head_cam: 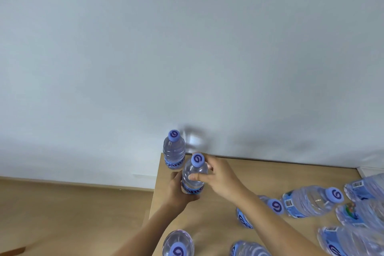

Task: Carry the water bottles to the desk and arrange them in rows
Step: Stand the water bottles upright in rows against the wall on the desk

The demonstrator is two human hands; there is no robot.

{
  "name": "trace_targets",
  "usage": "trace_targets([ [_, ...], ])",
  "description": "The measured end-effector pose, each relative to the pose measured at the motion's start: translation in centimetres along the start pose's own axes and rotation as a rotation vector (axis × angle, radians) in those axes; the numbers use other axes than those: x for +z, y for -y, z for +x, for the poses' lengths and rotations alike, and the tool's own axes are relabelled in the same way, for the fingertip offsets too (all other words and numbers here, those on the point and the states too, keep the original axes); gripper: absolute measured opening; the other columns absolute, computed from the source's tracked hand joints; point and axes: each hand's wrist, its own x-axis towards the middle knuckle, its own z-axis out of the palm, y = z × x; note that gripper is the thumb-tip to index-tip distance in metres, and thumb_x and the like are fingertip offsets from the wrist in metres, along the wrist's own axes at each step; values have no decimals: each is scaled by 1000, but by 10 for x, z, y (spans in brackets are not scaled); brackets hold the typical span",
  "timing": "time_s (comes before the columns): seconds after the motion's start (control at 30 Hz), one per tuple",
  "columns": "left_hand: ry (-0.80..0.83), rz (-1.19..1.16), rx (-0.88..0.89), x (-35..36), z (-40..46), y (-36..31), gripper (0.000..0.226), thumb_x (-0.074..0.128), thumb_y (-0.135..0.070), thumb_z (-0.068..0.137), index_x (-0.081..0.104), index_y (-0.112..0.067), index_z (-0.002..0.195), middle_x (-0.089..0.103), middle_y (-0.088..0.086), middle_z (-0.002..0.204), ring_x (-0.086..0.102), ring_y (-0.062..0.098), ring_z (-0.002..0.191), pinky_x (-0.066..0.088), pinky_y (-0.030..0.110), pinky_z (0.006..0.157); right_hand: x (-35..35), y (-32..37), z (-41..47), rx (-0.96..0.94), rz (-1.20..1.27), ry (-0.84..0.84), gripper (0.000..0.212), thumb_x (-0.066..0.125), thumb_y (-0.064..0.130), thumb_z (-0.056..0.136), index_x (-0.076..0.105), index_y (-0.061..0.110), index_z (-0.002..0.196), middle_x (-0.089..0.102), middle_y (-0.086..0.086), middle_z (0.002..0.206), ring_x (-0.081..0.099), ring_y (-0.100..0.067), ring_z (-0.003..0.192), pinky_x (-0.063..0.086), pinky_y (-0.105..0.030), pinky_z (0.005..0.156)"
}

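Holding one water bottle (193, 178) with both hands, we keep it upright near the far left corner of the desk (224, 220). Our left hand (176, 191) wraps around its lower part, over the blue label, from the 9 o'clock side. Our right hand (216, 174) curls around its upper part from the 3 o'clock side, with the thumb lying across the clear plastic just under the blue cap. We cannot tell if the bottom of this bottle touches the desk, because our left hand hides it.

At 11 o'clock from it, just beside it, a second bottle (174, 151) stands upright in the very corner of the desk, close to the pale wall (187, 48). At 6 o'clock, near the edge of the picture, a third upright bottle (178, 243) shows its cap from above.

Over at 4 o'clock, well apart from our hands, more bottles lie on their sides in a loose bunch. One lying bottle (311, 201) points its cap toward 3 o'clock, and another (274, 206) peeks out from behind our right arm. At 8 o'clock, past the desk edge, we see the wooden floor (62, 214).
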Motion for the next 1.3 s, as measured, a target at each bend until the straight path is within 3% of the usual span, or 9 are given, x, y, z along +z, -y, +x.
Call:
trace_targets([
  [0.07, -35, -8, -23, 3, 3, 6, 74, 85, 13, 58, 56, -3, 124, 50, 9, 120, 58, 26, 107, 48, 9, 74, 4, -9, 2, 4, -13, -11, 29, 85, 13, 75, 71, 20, 99, 76, 11, 91, 67, 3, 85, 51, -16, 78],
  [0.2, -114, -49, -50, 9, 6, 10, 67, 87, 10, 57, 56, -10, 112, 55, 6, 109, 59, 25, 98, 49, 21, 78, 9, -20, 3, 1, -30, -25, 39, 85, 13, 74, 70, 21, 109, 70, 32, 90, 62, 15, 88, 44, -5, 78],
  [0.3, -160, -96, -66, 13, 8, 8, 67, 86, 12, 56, 52, -24, 102, 57, 0, 103, 61, 16, 91, 48, 11, 69, 7, -25, 6, 0, -57, -19, 46, 85, 14, 74, 68, 23, 116, 65, 43, 92, 60, 20, 92, 41, -1, 80],
  [0.4, -207, -119, -91, 17, 13, 8, 66, 86, 12, 56, 53, -20, 104, 55, -3, 104, 61, 12, 92, 47, 7, 67, 5, -24, 11, -26, -84, -44, 48, 85, 14, 74, 63, 37, 110, 63, 45, 93, 59, 21, 94, 40, -1, 81],
  [0.47, -244, -137, -139, 19, 17, 8, 62, 87, 8, 57, 53, -15, 104, 58, 2, 105, 61, 12, 91, 46, 7, 66, 5, -25, 16, -55, -82, -77, 52, 86, 13, 73, 60, 40, 109, 65, 41, 94, 58, 20, 96, 39, 0, 82],
  [0.6, -313, -186, -237, 24, 25, 4, 52, 88, 3, 58, 55, -12, 95, 64, 6, 100, 63, 18, 88, 42, 12, 64, 2, -27, 30, -126, -154, -107, 48, 86, 19, 75, 66, 18, 118, 47, 23, 120, 47, 12, 113, 30, -1, 96],
  [0.83, -389, -300, -455, 34, 38, -11, 42, 90, -3, 59, 52, -13, 75, 59, -1, 71, 53, 14, 63, 39, 22, 54, -7, -25, 46, -123, -252, -94, 52, 83, 26, 78, 64, 19, 126, 40, 16, 105, 49, -10, 106, 33, -7, 92],
  [1.0, -394, -358, -543, 40, 47, -17, 32, 89, -6, 60, 59, -6, 71, 58, -1, 64, 48, 14, 57, 36, 24, 52, -11, -28, 48, -199, -209, -152, 49, 83, 18, 76, 59, 20, 118, 54, 12, 109, 55, -16, 106, 45, -27, 91],
  [1.3, -398, -410, -609, 43, 58, -29, 22, 83, -2, 70, 62, -5, 77, 61, 4, 73, 50, 19, 66, 39, 25, 55, -10, -26, 54, -199, -220, -193, 45, 83, 13, 77, 58, 15, 115, 44, 8, 111, 51, 3, 97, 41, -12, 88],
])
